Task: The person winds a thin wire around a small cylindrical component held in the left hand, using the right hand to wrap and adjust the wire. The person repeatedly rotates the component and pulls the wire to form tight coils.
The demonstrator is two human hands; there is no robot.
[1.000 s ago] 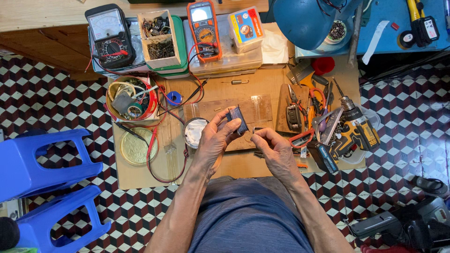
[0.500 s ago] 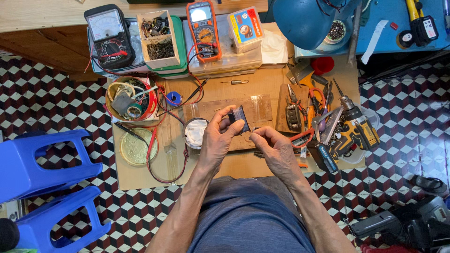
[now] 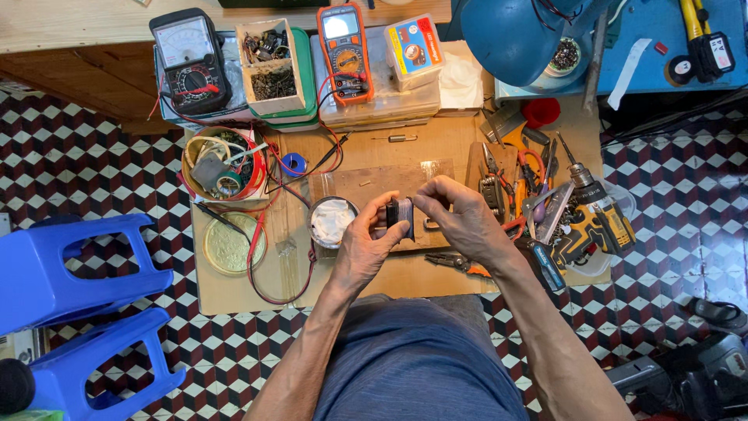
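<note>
Hands [image 3: 421, 226] over cluttered wooden board [image 3: 389, 273]

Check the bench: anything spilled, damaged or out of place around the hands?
Nothing spilled or broken shows. Both the left hand and right hand hold a small dark block. Hand tools lie heaped beside the cordless drill; cluttered, not odd.

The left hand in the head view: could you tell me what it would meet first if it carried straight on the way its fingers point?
The left hand points up-right at the small dark block it already grips, with the right hand just beyond; depth looks shared.
</note>
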